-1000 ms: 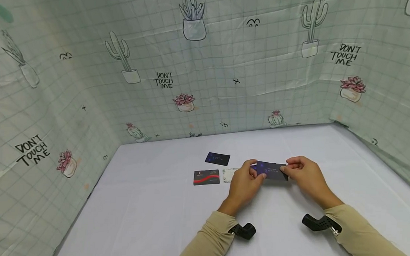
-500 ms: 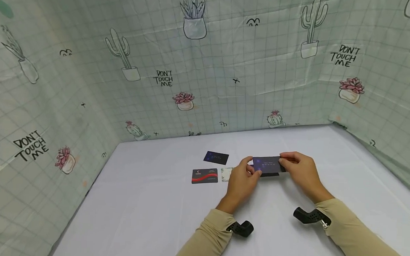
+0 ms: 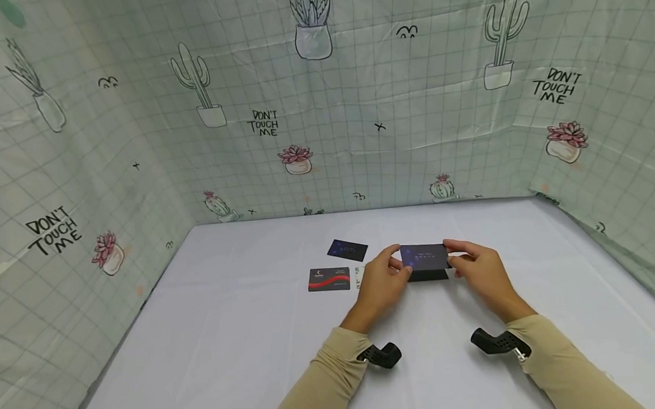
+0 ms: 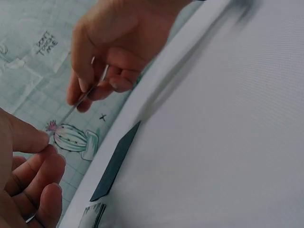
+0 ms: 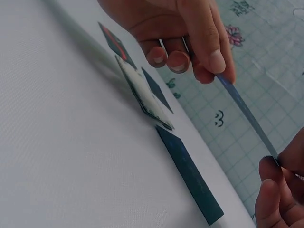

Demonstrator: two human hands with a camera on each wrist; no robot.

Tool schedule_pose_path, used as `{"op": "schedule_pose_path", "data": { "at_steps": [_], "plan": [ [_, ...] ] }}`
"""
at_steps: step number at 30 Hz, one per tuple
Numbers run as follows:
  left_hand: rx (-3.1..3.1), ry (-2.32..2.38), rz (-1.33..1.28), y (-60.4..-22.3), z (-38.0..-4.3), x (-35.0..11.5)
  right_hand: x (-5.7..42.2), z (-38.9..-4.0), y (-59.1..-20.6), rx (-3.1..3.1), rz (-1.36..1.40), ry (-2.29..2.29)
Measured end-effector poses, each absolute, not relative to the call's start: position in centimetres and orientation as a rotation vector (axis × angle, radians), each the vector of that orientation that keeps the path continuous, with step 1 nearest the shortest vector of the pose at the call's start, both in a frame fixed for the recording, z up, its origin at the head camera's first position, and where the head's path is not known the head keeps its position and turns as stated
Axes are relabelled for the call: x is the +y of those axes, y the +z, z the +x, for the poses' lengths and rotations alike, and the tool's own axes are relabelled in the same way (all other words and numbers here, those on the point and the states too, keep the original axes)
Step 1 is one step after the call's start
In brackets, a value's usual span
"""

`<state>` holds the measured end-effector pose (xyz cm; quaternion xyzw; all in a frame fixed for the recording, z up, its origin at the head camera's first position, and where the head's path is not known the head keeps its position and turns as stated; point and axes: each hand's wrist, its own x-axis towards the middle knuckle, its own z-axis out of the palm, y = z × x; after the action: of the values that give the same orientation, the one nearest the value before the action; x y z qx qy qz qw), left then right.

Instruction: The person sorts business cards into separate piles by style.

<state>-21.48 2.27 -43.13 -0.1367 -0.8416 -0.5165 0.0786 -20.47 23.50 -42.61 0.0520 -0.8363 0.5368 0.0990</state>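
A dark blue-purple business card [image 3: 424, 257] is held between both hands, raised off the table. My left hand [image 3: 380, 283] pinches its left end between thumb and fingers. At the opposite end, the thumb and fingers of my right hand [image 3: 481, 273] pinch it too. In both wrist views this card is seen edge-on. Another dark card [image 5: 190, 175] lies on the table below it, partly covered by the held card in the head view. Left of that sits a white patterned card [image 5: 142, 92], mostly hidden behind my left hand in the head view.
A black card with a red wave [image 3: 329, 279] lies left of the hands. Behind it rests another dark blue card [image 3: 347, 250]. The white tablecloth [image 3: 220, 321] ends at a printed curtain [image 3: 340, 157] at the back and sides.
Both hands have shifted slightly left and away with the card between them, still pinching its ends. The dark card beneath now shows below the held card's near edge. The other cards stay put.
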Motion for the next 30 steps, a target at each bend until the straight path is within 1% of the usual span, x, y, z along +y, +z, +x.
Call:
{"op": "schedule_pose_path", "data": {
  "at_steps": [8,16,23,30],
  "plan": [
    [-2.545,-1.657,-0.396,-42.9,-22.3,2.0,23.5,-21.5,-42.5,-2.51,0.126,1.601],
    [-2.585,-1.704,-0.286,-42.7,-23.2,2.1,23.1,-22.5,-41.7,-2.557,0.033,1.62],
    [-2.577,-1.664,-0.279,-42.5,-23.6,1.6,22.4,-22.9,-42.0,-2.532,0.08,1.614],
    [-2.574,-1.701,-0.277,-42.9,-23.7,2.0,22.7,-22.8,-42.6,-2.544,0.065,1.575]
  ]
}}
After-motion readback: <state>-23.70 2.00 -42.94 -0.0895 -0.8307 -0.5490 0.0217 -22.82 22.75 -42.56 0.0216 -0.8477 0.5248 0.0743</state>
